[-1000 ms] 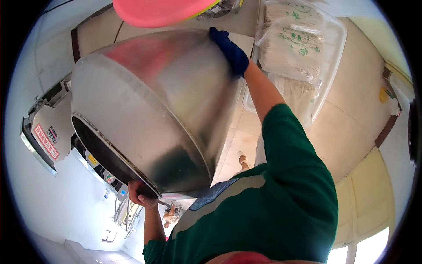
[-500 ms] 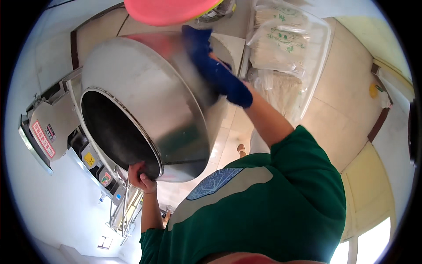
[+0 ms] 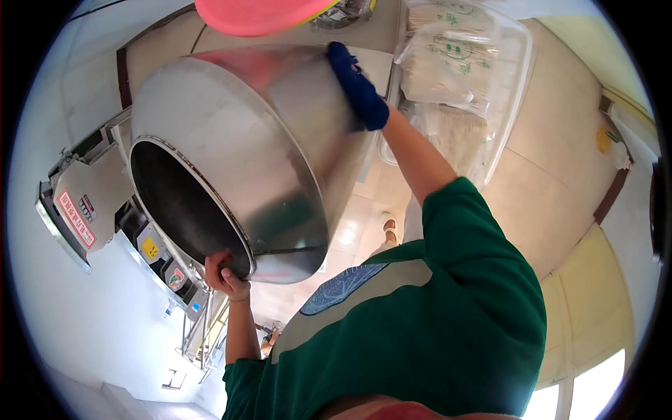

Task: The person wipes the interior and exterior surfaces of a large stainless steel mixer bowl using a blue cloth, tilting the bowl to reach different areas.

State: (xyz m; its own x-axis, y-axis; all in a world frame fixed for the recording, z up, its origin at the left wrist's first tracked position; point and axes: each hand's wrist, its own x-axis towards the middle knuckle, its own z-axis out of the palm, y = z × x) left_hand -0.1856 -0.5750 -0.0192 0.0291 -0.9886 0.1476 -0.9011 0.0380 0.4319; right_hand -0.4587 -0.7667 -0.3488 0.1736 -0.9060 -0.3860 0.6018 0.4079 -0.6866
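A large stainless steel drum (image 3: 280, 133) lies tilted in front of me, its round dark mouth facing left. My left hand (image 3: 227, 275) is closed on the lower edge of that mouth, fingers over the rim and inside. Against the drum's far right outer wall lies my right hand (image 3: 359, 68), mostly hidden by a dark blue cloth (image 3: 360, 98). Only a little skin shows through the fabric, which reaches back to the wrist.
A clear plastic tub (image 3: 521, 77) with bagged bundles of thin sticks (image 3: 448, 73) stands to the right. A pink round basin (image 3: 259, 14) is at the far edge. Left of the drum sits a grey machine housing (image 3: 91, 189). A tiled floor (image 3: 553, 147) stretches beyond the tub.
My right hand and the dark blue cloth have slid right along the drum's outer wall. My left hand stays on the rim.
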